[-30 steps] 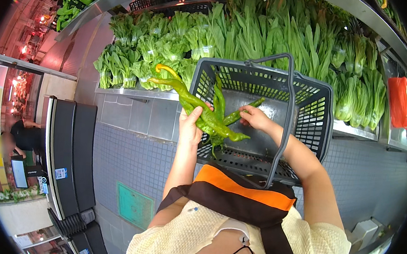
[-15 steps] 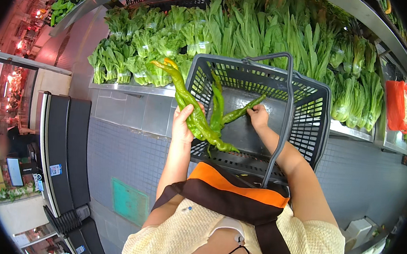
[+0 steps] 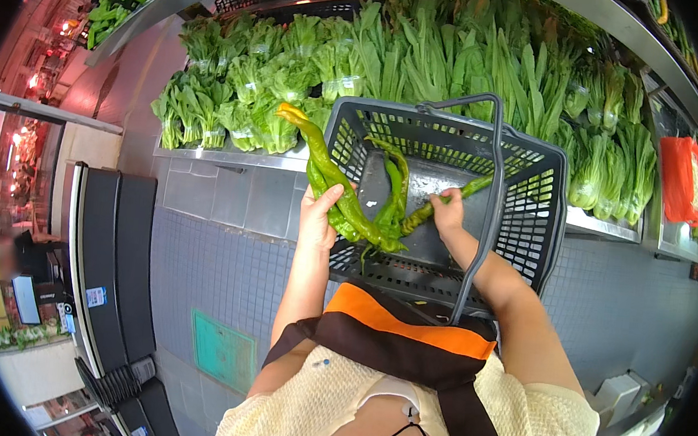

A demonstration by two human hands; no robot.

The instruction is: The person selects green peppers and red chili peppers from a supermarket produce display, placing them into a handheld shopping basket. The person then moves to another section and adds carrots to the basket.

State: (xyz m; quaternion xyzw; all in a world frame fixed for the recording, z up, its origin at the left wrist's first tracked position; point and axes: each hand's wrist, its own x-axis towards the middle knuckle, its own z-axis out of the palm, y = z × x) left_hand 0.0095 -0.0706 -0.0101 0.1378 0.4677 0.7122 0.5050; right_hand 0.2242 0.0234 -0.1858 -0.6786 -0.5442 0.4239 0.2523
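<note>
My left hand (image 3: 319,217) is closed round long, twisted green peppers (image 3: 337,186), one with a yellow-orange tip, over the left side of a dark grey shopping basket (image 3: 531,199). My right hand (image 3: 448,213) pinches another long green pepper (image 3: 476,185) inside the basket. This pepper slants up to the right, its far end near the basket's raised handle (image 3: 497,160). Between my hands, more curved green peppers (image 3: 399,181) show against the basket's floor. Their lower ends overlap the left-hand bunch, so I cannot tell whether they are held or resting.
Bundled leafy greens (image 3: 439,57) fill the metal-edged shelf behind the basket. A red bag (image 3: 684,180) hangs at the shelf's right end. To the left stands a black checkout counter (image 3: 118,241) with a screen (image 3: 25,299). A green floor hatch (image 3: 224,352) lies below.
My right hand has moved slightly right and down, and its pepper has shifted right toward the handle. My left hand has moved a little to the right with its peppers. The middle peppers have shifted right.
</note>
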